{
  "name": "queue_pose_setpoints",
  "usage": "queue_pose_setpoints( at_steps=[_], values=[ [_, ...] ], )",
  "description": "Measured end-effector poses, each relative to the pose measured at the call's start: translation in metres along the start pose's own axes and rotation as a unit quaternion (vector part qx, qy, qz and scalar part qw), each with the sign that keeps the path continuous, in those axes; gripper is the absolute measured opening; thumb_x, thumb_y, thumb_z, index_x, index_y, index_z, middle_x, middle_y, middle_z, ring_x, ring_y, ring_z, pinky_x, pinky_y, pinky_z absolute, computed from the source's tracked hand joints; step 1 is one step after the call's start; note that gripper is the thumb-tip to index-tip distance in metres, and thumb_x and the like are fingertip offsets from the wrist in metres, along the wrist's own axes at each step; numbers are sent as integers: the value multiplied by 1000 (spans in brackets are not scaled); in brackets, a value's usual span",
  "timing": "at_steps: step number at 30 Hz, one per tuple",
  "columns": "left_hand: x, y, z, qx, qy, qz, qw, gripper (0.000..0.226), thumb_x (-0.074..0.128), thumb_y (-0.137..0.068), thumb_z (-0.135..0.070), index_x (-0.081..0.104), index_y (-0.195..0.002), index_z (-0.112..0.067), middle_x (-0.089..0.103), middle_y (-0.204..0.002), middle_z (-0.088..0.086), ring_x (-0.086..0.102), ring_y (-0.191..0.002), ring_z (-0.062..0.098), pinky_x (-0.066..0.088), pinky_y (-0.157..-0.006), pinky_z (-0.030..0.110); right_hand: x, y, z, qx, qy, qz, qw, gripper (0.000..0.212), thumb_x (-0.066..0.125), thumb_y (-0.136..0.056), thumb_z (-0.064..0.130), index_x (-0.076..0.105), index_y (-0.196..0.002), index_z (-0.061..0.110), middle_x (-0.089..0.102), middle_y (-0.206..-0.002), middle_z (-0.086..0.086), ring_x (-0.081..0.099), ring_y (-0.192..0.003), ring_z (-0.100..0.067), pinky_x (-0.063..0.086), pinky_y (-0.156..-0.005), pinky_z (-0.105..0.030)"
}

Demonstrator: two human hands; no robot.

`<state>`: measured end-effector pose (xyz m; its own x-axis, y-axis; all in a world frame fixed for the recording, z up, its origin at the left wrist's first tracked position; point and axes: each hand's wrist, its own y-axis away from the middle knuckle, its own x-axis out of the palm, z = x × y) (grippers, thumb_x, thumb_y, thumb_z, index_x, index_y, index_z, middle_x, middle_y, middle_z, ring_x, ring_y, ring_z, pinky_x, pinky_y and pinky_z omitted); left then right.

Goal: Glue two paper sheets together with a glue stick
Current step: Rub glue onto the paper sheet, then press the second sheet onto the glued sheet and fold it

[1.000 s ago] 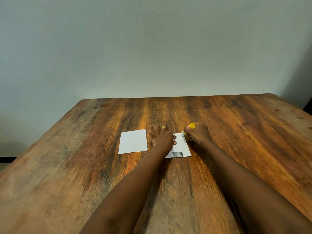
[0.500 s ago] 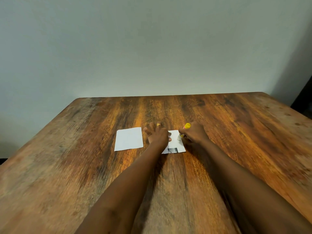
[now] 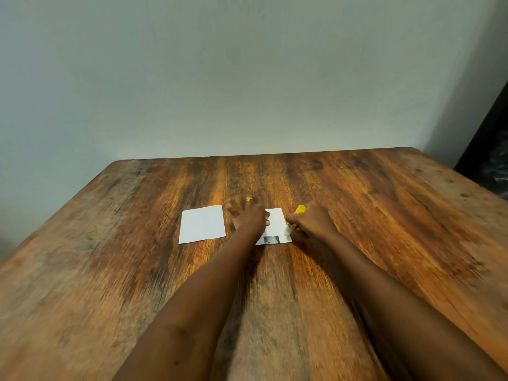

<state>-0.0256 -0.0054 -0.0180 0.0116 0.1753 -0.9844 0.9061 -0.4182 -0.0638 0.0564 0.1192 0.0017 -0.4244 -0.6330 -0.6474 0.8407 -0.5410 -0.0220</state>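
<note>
- The left hand (image 3: 248,218) lies flat with its fingers straight and spread. It presses the left part of the printed sheet (image 3: 276,225) onto the table (image 3: 384,215) and grips nothing.
- The right hand (image 3: 313,222) curls its fingers round the glue stick (image 3: 300,209). The yellow end points up and away, and the pale tip meets the sheet near its right edge.
- The blank sheet (image 3: 203,224) lies flat on the table just left of the left hand, apart from the printed sheet.
- Risk: the tip works close to the paper edge. A stroke that overruns it is likely to smear glue on the wood and stick the sheet to the table.
- Risk: only one side of the sheet is pinned. A stroke dragged toward the held side may buckle or crease the thin paper.
- Risk: uneven coverage may leave corners that lift once the sheets are joined.
- Materials: both sheets are thin, white and roughly rectangular. The printed one carries a small grey patch at its near edge, which looks slightly ragged.
- The table is smooth, with a streaked brown wood grain and rounded corners. The stick is a small plastic cylinder.
- A ring (image 3: 249,199) sits on one left finger.
</note>
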Motion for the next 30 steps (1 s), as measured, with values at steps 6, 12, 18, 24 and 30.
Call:
queue_pose_setpoints(
  at_steps=[6,12,18,24,30],
  values=[
    [1,-3,0,10,9,7,1000,41,56,-91,-29,56,-132,-24,35,-148,9,20,-139,35,18,-112,52,-4,7,0,17,-10,9,1000,27,70,-68,22,53,-51,12,55,-50,-2,51,-45,-14,39,-43,-24],
    [2,-4,1,20,4,10,1000,41,54,-93,-27,54,-134,-21,37,-147,10,24,-139,33,21,-113,51,-8,14,-3,12,-65,29,997,22,68,-70,15,56,-53,9,54,-50,-5,49,-40,-13,38,-38,-20],
    [2,0,0,22,-7,-8,1000,38,53,-93,-28,57,-131,-20,40,-140,8,23,-133,32,24,-109,49,-13,19,-7,58,-238,1,969,16,67,-64,6,58,-51,8,54,-50,-11,51,-47,-21,52,-46,-28],
    [-1,3,-4,20,-6,-25,999,35,48,-95,-23,61,-127,-18,51,-135,5,28,-128,30,27,-103,47,-30,21,-22,97,-439,-33,893,26,58,-63,-18,68,-66,6,64,-71,-18,61,-59,-28,59,-65,-49],
    [0,7,-6,32,14,-20,999,36,46,-96,-17,57,-130,-17,52,-135,8,32,-131,32,29,-107,50,-32,17,-44,16,-452,-139,881,41,67,-72,-12,64,-103,14,66,-93,0,63,-74,-7,54,-56,-12]
  ],
)
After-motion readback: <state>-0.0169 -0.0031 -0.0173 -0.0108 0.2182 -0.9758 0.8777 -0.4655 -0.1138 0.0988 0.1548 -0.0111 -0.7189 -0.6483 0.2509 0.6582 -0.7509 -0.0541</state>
